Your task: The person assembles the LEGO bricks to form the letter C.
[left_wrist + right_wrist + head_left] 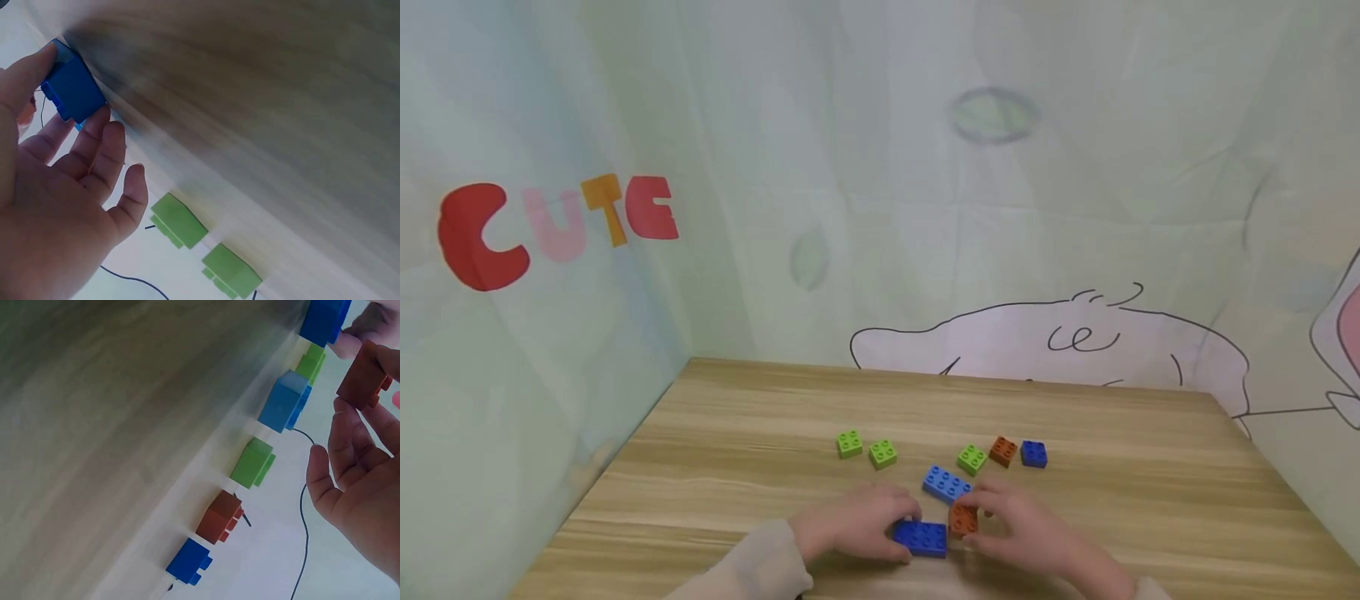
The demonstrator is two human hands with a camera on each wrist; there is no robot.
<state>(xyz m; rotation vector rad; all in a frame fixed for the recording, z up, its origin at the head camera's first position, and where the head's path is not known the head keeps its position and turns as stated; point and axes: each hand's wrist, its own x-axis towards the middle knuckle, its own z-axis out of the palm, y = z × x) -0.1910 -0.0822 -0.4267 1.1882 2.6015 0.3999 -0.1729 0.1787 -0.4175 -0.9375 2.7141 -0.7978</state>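
My left hand (868, 525) pinches a dark blue eight-stud building brick (921, 538) between thumb and fingers, low over the table. In the left wrist view the same blue brick (75, 84) shows its smooth side, thumb at one end and fingertips at the other. Just to its right, my right hand (1018, 533) pinches an orange-brown four-stud brick (964, 520). The right wrist view shows this brick (362, 378) between thumb and fingertips, studs toward the palm. Right behind it lies a light blue eight-stud brick (946, 484), partly covered by the right fingers.
Two light green bricks (850, 444) (883, 454) lie at the back left of the wooden table (737, 433). Behind the right hand sit a third green brick (972, 459), another orange-brown brick (1003, 451) and a small dark blue brick (1033, 454). A printed curtain (887, 208) borders the table.
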